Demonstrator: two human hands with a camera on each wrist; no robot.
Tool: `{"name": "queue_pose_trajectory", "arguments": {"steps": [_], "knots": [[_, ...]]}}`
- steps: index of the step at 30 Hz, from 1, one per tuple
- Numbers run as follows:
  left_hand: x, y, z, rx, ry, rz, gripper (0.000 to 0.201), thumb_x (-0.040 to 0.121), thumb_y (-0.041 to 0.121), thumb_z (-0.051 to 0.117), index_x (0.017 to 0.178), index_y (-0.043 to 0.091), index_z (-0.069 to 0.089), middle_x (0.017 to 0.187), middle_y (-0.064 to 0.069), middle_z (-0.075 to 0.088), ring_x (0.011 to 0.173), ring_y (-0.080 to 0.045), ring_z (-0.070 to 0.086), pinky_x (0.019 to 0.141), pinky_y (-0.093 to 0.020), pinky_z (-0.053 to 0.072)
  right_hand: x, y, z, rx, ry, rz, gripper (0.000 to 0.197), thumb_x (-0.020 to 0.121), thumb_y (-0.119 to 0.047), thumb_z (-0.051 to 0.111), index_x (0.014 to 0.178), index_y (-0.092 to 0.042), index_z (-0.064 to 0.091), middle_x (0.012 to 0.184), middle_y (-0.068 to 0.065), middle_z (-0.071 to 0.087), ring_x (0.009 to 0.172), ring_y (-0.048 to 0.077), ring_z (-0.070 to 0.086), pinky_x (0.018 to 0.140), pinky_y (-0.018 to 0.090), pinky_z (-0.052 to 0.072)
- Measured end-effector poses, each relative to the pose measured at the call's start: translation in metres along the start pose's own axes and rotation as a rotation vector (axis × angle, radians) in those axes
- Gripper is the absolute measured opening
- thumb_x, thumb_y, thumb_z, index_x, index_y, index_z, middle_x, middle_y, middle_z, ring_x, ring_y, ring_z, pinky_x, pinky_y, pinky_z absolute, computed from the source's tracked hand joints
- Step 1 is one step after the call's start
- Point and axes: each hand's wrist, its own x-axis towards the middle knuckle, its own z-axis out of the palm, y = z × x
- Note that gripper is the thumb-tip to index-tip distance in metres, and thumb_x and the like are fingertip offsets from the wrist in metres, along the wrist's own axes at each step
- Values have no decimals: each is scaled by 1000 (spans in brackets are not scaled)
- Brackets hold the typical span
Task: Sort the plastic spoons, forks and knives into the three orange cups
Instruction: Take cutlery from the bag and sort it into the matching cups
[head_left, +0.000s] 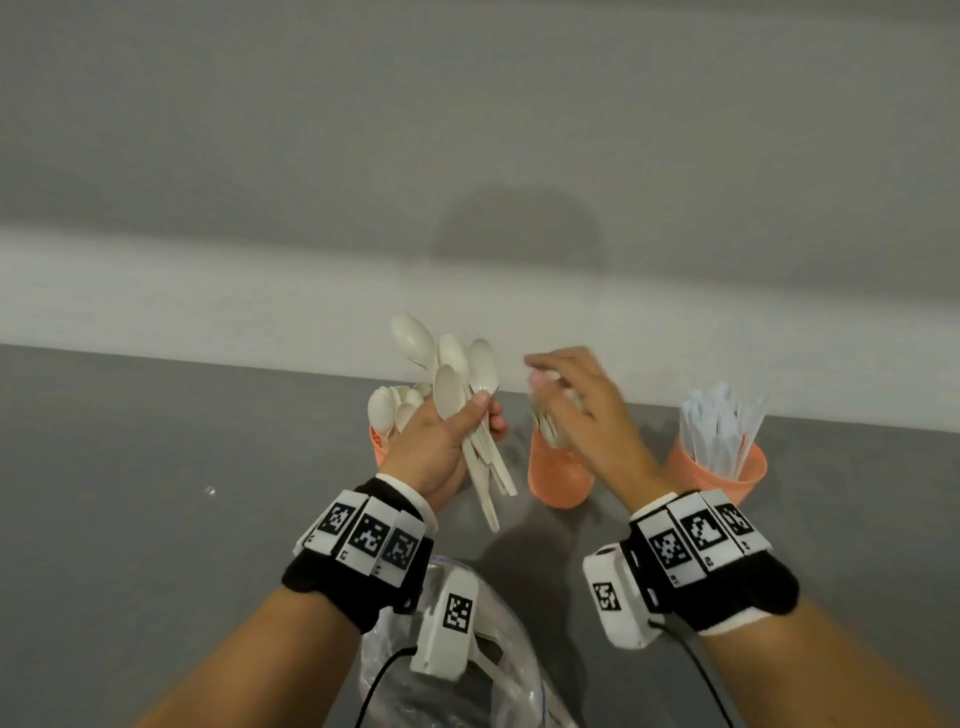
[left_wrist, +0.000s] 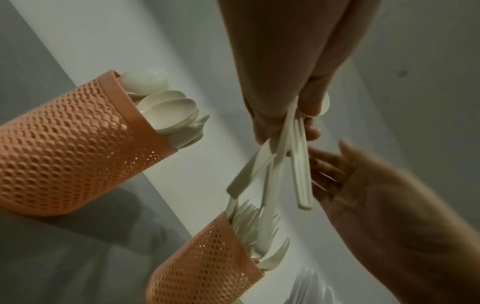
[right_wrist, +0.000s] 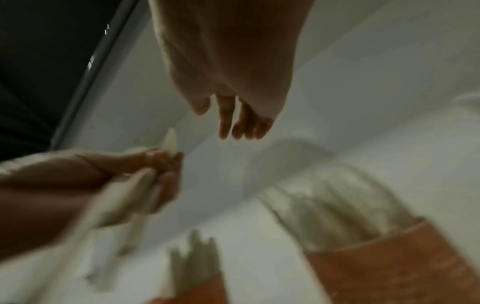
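Observation:
My left hand (head_left: 470, 415) grips a bunch of white plastic spoons (head_left: 457, 374), bowls up and handles fanned below the fist (left_wrist: 298, 164). It is raised just right of the left orange cup (head_left: 379, 449), which holds spoons (left_wrist: 166, 109). My right hand (head_left: 563, 395) hovers empty, fingers loosely spread (right_wrist: 241, 123), over the middle orange cup (head_left: 558, 478) that holds forks (left_wrist: 257, 230). The right orange cup (head_left: 719, 475) holds pale knives (head_left: 722, 426). All three cups stand in a row near the table's far edge.
A clear plastic bag (head_left: 498, 649) lies on the grey table (head_left: 156, 493) between my forearms, with some cutlery dimly visible inside. A tiny clear scrap (head_left: 210, 490) sits on the table at the left. A pale wall rises just behind the cups.

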Motion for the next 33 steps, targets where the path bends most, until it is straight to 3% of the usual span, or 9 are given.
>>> {"name": "queue_pose_trajectory", "arguments": {"steps": [2, 4, 8, 13, 15, 18, 24, 30, 33], "knots": [[0, 1, 3, 41, 23, -3, 26, 96, 17, 44, 106, -3, 57, 91, -19, 64, 88, -27, 65, 87, -39, 55, -9, -8, 17, 143, -340, 89, 63, 77, -26, 70, 134, -20, 42, 118, -2, 51, 112, 9, 53, 100, 23, 41], [-1, -1, 5, 164, 51, -28, 31, 94, 29, 50, 114, 7, 57, 100, -17, 67, 96, -28, 66, 89, -46, 53, -15, -8, 30, 132, -472, 122, 89, 69, -18, 75, 143, -21, 25, 129, -3, 50, 118, 7, 52, 100, 21, 43], [-3, -1, 9, 522, 106, -5, 8, 89, 37, 55, 95, 31, 53, 125, -13, 52, 115, -25, 56, 103, -44, 44, -12, -14, 44, 294, -243, 172, 69, 79, 2, 64, 138, -17, 32, 130, 5, 53, 121, 11, 53, 102, 25, 45], [-1, 12, -9, 759, 29, 53, 49, 85, 42, 59, 128, 20, 49, 130, -2, 42, 119, -11, 44, 90, -10, 39, -3, -16, 50, 379, -264, 243, 65, 83, 3, 51, 138, -24, 31, 119, 1, 56, 102, 6, 57, 83, 23, 48], [1, 24, -30, 809, 27, 33, 73, 74, 54, 66, 137, 25, 42, 134, 6, 39, 122, -7, 37, 101, -21, 33, 4, -14, 50, 407, -206, 259, 55, 88, -2, 51, 137, -23, 35, 96, -9, 57, 76, -4, 56, 67, 14, 43], [8, 37, -71, 770, 188, 116, 87, 64, 48, 73, 139, 23, 37, 138, 3, 40, 123, -12, 40, 98, -29, 36, 20, -9, 48, 375, -4, 307, 12, 90, -20, 59, 101, -21, 56, 65, -5, 50, 53, 4, 48, 57, 23, 42], [22, 15, -116, 900, 149, -142, 146, 30, 49, 80, 149, 18, 1, 154, -6, 19, 141, -24, 23, 109, -35, 27, 56, -5, 79, 530, 306, 414, 22, 81, -16, 70, 74, -14, 49, 51, 1, 41, 33, 7, 36, 39, 22, 34], [36, -12, -110, 729, 122, -95, 132, 57, 11, 87, 148, 16, -9, 137, 1, 35, 123, -7, 35, 100, -19, 29, 75, -1, 121, 659, 381, 413, 22, 87, -25, 63, 89, -9, 50, 43, -5, 43, 36, 10, 41, 42, 24, 40], [38, -20, -110, 697, 154, -64, 132, 56, 12, 88, 149, 18, -6, 128, 5, 36, 124, -9, 38, 101, -23, 30, 70, 0, 130, 596, 306, 401, 24, 87, -29, 62, 88, -7, 53, 53, 2, 49, 40, 9, 49, 44, 20, 45]]}}
